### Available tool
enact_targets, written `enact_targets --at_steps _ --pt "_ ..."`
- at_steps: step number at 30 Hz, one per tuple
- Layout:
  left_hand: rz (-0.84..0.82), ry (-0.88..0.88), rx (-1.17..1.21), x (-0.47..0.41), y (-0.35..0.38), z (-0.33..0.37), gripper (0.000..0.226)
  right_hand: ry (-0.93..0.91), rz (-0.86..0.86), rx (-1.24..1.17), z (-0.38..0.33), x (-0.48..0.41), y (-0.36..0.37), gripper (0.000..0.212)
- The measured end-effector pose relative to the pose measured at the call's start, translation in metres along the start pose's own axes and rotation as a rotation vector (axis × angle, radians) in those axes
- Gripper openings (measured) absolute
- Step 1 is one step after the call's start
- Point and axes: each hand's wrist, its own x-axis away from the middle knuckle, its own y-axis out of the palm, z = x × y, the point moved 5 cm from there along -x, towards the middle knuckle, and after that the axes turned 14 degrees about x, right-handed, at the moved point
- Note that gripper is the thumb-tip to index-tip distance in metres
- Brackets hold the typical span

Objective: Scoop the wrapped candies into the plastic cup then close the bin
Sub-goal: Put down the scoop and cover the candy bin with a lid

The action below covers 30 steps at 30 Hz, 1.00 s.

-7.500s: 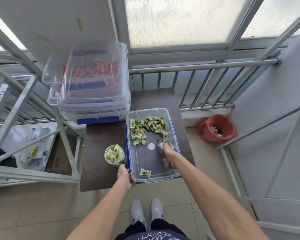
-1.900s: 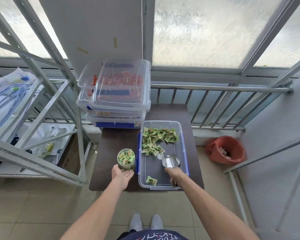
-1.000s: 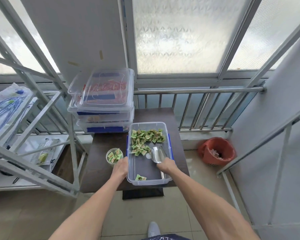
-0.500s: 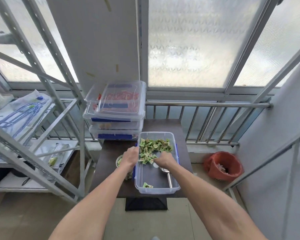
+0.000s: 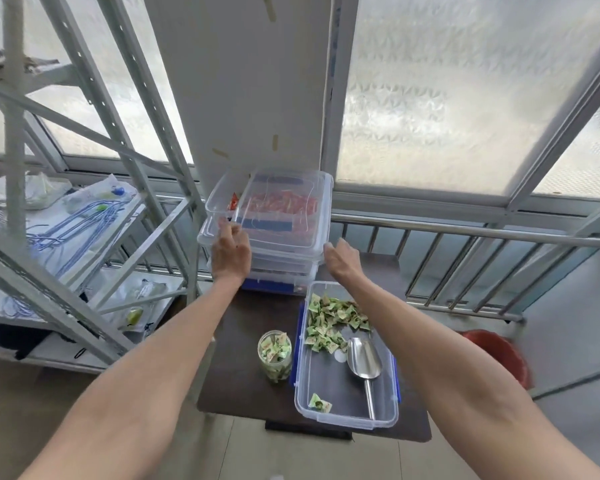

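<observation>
The open clear bin (image 5: 347, 420) sits on the right of the dark table (image 5: 239, 382). Green wrapped candies (image 5: 329, 323) are heaped at its far end, and one lies near the front. A metal scoop (image 5: 363, 358) lies loose in the bin. The plastic cup (image 5: 274, 355), full of candies, stands just left of the bin. A clear lid (image 5: 284, 209) rests on top of a stack of closed bins behind. My left hand (image 5: 231, 252) grips the lid's left edge. My right hand (image 5: 340, 258) holds its right front corner.
The stacked bins (image 5: 278, 271) under the lid hold red items. A grey metal shelf rack (image 5: 84, 271) with bags and hangers stands to the left. A railing (image 5: 465, 233) runs behind the table, and a red bucket (image 5: 499, 351) sits on the floor to the right.
My right hand has let go of the scoop, which now lies in the bin. Both hands have moved from the bin up and back to the lid on the stack.
</observation>
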Motion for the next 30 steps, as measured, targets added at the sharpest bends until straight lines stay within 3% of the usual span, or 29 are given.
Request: enact_targets --at_steps 4,8,11,16,23,26,30 --pt "0.01 -0.132 0.071 -0.047 -0.002 -0.003 0.036 0.017 -0.012 -0.213 -0.026 -0.032 -0.009 0.048" --pt "-0.15 -0.293 0.305 -0.08 0.017 -0.017 0.032 0.059 -0.062 -0.435 -0.038 -0.06 -0.005 0.078" --pt "-0.276 -0.318 0.371 -0.094 0.03 -0.029 0.04 0.055 -0.101 -0.522 -0.059 -0.056 -0.007 0.061" --pt "-0.235 -0.352 0.394 -0.123 0.055 -0.086 0.082 0.102 -0.074 -0.667 -0.05 -0.067 -0.009 0.059" --pt "-0.227 -0.189 0.463 -0.027 0.05 0.037 0.05 -0.003 0.028 -0.751 0.016 -0.081 -0.045 0.078" --pt "-0.36 -0.111 0.464 0.009 0.073 0.047 0.059 0.019 0.092 -0.744 0.047 -0.048 -0.064 0.086" --pt "-0.44 -0.023 0.427 0.064 0.1 0.043 0.062 0.049 0.23 -0.71 0.093 -0.001 -0.073 0.072"
